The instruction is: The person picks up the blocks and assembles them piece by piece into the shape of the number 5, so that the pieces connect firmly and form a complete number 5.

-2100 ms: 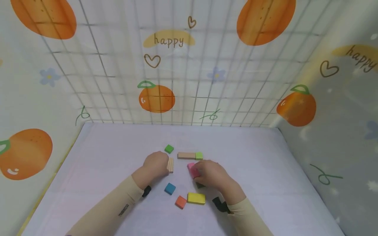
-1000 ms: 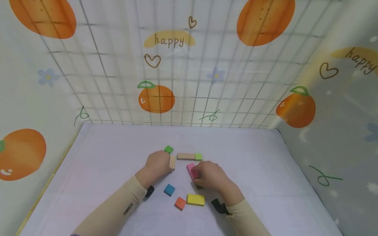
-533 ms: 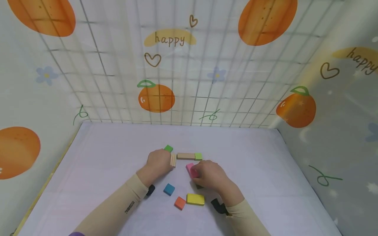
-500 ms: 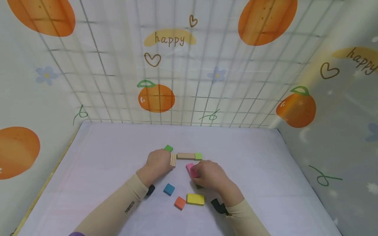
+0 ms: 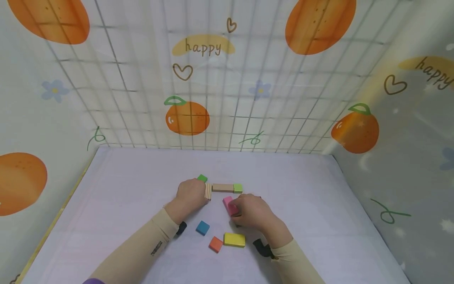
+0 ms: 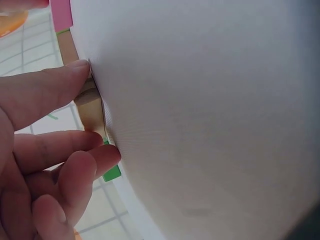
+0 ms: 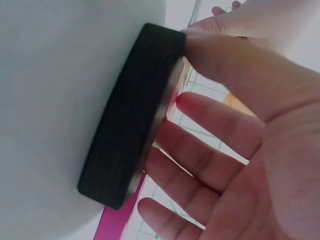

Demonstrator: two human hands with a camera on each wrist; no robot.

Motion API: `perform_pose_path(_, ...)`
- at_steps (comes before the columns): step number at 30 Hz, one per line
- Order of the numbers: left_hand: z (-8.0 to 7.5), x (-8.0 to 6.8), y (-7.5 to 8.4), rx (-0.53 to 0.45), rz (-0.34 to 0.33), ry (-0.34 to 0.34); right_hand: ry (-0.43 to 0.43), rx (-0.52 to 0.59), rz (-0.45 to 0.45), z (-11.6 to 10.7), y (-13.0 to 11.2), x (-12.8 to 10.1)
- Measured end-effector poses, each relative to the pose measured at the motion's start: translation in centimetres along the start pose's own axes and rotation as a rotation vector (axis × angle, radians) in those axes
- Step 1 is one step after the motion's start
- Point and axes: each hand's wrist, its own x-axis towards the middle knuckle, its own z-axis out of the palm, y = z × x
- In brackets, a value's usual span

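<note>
Toward the left of the block cluster in the head view, the left hand (image 5: 192,194) is pinching a small upright wooden block (image 5: 208,191) between thumb and curled fingers, holding it on edge against the white tabletop (image 5: 134,189). The small block is standing just beside the left end of a long wooden block (image 5: 223,187), apparently touching it. A green cube (image 5: 202,178) is lying just behind the left hand, and a light green cube (image 5: 238,187) is sitting against the long block's right end.

Right of centre, the right hand (image 5: 252,211) is curling its fingers round a pink block (image 5: 228,204); in the right wrist view its thumb is pressing on a dark block (image 7: 132,112) lying beneath the palm.

As a judgement, the arrangement is only partly built: the back row is laid, two side pieces are being set. Lower in the frame, a blue cube (image 5: 203,227), an orange cube (image 5: 216,244) and a yellow block (image 5: 234,240) are lying loose and untouched.
</note>
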Motion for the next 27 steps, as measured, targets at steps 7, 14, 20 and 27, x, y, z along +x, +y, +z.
perform_pose_path(7, 0.0, 0.0, 0.2, 0.029, 0.005, 0.004, -0.003, 0.003, 0.009, 0.0, 0.0, 0.0)
perform_pose_path(14, 0.1, -0.1, 0.2, 0.04, 0.006, 0.0, 0.007, 0.005, 0.001, 0.2, 0.1, 0.0)
perform_pose_path(20, 0.2, -0.1, 0.3, 0.039, -0.002, -0.017, 0.004, 0.002, 0.016, 0.4, 0.2, 0.2)
perform_pose_path(27, -0.1, -1.2, 0.0, 0.013, -0.04, -0.111, 0.001, -0.007, -0.028, 0.4, -0.1, 0.2)
